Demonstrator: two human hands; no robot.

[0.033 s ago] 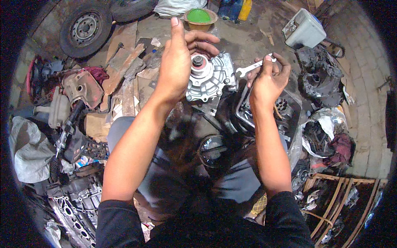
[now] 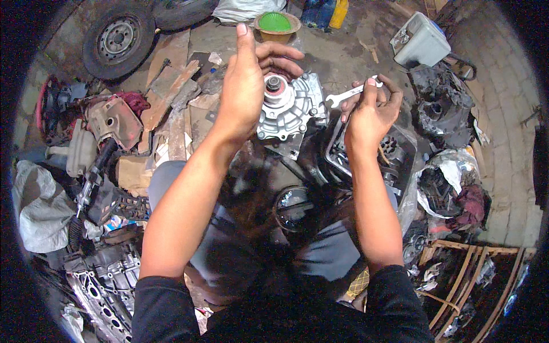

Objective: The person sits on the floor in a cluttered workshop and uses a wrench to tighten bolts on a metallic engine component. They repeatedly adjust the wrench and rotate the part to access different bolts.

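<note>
A silver cast-metal housing [image 2: 284, 111] with ribs, bolt lugs and a threaded centre shaft sits on the floor in front of me. My left hand [image 2: 245, 86] is at its left side, thumb pointing up and fingers stretched over its upper edge; nothing shows in the grip. Whether the fingers touch the metal I cannot tell. To the right of the housing, my right hand [image 2: 370, 117] pinches an open-end wrench [image 2: 341, 97] between thumb and fingers, its jaw pointing left toward the housing. Below that hand stands a metal tray [image 2: 330, 150] of parts, partly covered by my wrist.
A dark round part [image 2: 293, 208] lies between my knees. At the far left are tyres [image 2: 119, 40]; a green bowl [image 2: 275, 22] stands at the back. A grey plastic container [image 2: 422, 43] is at the far right. Engine parts [image 2: 106, 286] crowd the left, with a wooden crate [image 2: 457, 280] lower right.
</note>
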